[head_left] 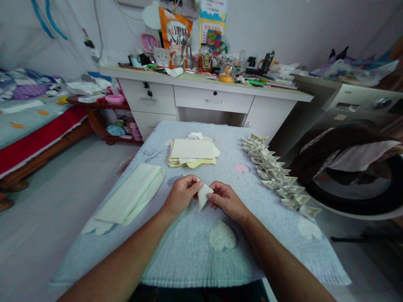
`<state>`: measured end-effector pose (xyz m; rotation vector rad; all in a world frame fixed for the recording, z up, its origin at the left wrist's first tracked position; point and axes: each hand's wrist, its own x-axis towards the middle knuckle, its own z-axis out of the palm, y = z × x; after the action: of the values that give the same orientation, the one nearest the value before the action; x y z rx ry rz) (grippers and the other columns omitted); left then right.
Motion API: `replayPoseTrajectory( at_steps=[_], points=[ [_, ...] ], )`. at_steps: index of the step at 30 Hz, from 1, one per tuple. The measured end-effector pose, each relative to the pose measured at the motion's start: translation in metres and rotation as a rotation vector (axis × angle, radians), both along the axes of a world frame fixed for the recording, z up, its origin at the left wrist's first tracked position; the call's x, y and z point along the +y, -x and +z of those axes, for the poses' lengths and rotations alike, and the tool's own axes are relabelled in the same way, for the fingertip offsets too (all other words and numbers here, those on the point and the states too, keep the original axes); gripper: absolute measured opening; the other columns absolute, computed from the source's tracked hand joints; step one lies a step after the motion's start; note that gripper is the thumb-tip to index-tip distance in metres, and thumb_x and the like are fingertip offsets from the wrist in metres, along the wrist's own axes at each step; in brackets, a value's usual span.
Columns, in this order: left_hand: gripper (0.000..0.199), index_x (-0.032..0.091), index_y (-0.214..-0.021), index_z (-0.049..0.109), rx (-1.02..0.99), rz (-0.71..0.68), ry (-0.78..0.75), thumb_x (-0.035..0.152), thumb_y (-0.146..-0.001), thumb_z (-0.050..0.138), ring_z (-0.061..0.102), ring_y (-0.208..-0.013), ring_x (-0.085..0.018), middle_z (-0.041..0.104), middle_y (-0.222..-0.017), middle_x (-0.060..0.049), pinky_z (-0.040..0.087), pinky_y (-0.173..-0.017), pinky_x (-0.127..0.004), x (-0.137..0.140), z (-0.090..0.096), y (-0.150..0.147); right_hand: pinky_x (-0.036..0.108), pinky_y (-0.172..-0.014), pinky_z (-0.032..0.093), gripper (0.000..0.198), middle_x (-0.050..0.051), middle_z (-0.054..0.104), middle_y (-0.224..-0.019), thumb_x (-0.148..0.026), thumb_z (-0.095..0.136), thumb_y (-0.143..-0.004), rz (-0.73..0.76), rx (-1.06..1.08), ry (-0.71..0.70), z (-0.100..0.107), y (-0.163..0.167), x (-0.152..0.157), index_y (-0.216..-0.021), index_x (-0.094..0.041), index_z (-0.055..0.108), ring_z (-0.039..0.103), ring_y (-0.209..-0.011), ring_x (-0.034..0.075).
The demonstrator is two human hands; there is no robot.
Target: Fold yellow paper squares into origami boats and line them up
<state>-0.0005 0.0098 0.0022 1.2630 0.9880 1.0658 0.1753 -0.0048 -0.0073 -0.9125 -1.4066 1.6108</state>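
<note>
A small folded piece of white paper [204,196], roughly triangular, is held between my two hands above the cloth-covered table. My left hand [183,191] pinches its upper left corner between thumb and fingers. On the other side, my right hand [227,201] grips the right edge, thumb towards me and fingers curled behind. Just beyond the hands lies a stack of cream and yellow paper sheets [192,149]. To the left rests a longer pile of pale green-white paper [130,195]. Several folded paper boats [273,170] form a nested row along the right side.
A light blue cloth [189,251] with pale patterns covers the table. Crumpled white tissue [195,136] sits behind the stack. Beyond stands a white desk [214,98] crowded with small items. A washing machine [349,105] with its door open is at right, a bed [34,121] at left.
</note>
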Motion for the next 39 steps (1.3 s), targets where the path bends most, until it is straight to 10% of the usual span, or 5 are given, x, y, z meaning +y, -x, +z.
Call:
replayPoseTrajectory(
  at_steps=[23, 28, 31, 34, 39],
  points=[
    [0.028, 0.013, -0.081, 0.057, 0.021, -0.149, 0.049, 0.038, -0.075, 0.069, 0.049, -0.055, -0.009, 0.055, -0.063, 0.003, 0.037, -0.052, -0.02, 0.001, -0.009, -0.003, 0.02, -0.046, 0.034, 0.032, -0.006, 0.05, -0.052, -0.046, 0.067, -0.078, -0.098, -0.038, -0.029, -0.001, -0.002, 0.002, -0.069, -0.018, 0.052, 0.043, -0.045, 0.007],
    [0.046, 0.022, -0.125, 0.047, 0.088, -0.018, -0.176, 0.024, -0.081, 0.059, 0.057, -0.083, -0.013, 0.06, -0.102, -0.005, 0.047, -0.068, -0.023, 0.0, -0.005, 0.003, 0.02, -0.044, 0.03, 0.031, -0.006, 0.048, -0.048, -0.043, 0.065, -0.077, -0.092, -0.048, 0.014, -0.001, -0.002, 0.002, -0.066, -0.018, 0.051, 0.04, -0.041, 0.007],
    [0.034, 0.022, -0.115, 0.059, 0.31, -0.032, -0.419, 0.016, -0.082, 0.053, 0.05, -0.115, -0.021, 0.051, -0.127, -0.01, 0.048, -0.088, -0.033, -0.003, 0.003, 0.007, 0.019, -0.042, 0.029, 0.027, -0.006, 0.047, -0.045, -0.039, 0.064, -0.077, -0.122, -0.021, 0.055, -0.002, -0.003, 0.005, -0.064, -0.018, 0.052, 0.038, -0.039, 0.006],
    [0.034, 0.024, -0.105, 0.066, 0.572, -0.025, -0.66, 0.008, -0.077, 0.054, 0.044, -0.122, -0.025, 0.056, -0.127, -0.007, 0.035, -0.106, -0.045, -0.004, 0.005, 0.008, 0.019, -0.04, 0.03, 0.026, -0.006, 0.049, -0.046, -0.036, 0.065, -0.076, -0.166, 0.026, 0.077, -0.004, -0.004, 0.007, -0.063, -0.018, 0.052, 0.04, -0.038, 0.006],
    [0.027, 0.023, -0.104, 0.065, 0.669, -0.091, -0.742, 0.011, -0.081, 0.055, 0.058, -0.1, -0.022, 0.068, -0.101, -0.005, 0.043, -0.092, -0.037, -0.002, -0.002, 0.006, 0.019, -0.041, 0.034, 0.028, -0.005, 0.052, -0.048, -0.04, 0.064, -0.079, -0.165, 0.09, 0.106, -0.006, -0.005, 0.008, -0.066, -0.018, 0.054, 0.043, -0.039, 0.007]
  ],
)
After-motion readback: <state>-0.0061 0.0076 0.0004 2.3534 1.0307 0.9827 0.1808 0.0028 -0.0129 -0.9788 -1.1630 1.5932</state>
